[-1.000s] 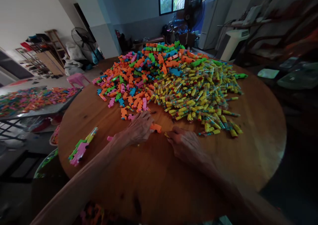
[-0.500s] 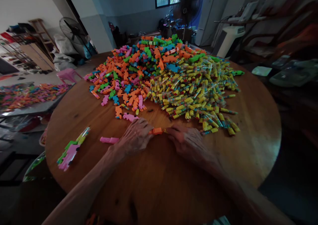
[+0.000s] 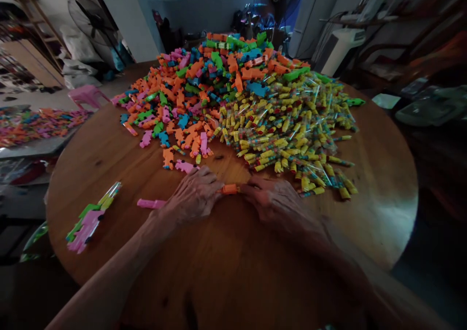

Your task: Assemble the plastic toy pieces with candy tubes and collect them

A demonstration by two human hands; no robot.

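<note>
Between my two hands, just above the round wooden table, is an orange plastic toy, shaped like a small vehicle. My left hand pinches its left end. My right hand is closed at the other end, where a bit of yellow shows by the fingertips; it looks like the end of a yellow-wrapped tube, mostly hidden. Just beyond my left hand lies a pink toy vehicle. A pink piece rests beside my left wrist. Farther left, a pink toy lies against a green toy with a yellow tube in its end.
A heap of orange, pink, green and blue toys covers the table's far left and middle. Yellow-wrapped clear tubes are piled on the right. Off to the left stand a pink stool and another toy-covered table.
The camera view has tilted down and shifted slightly, so the background sits higher. Both hands keep nearly the same hold on the orange toy.
</note>
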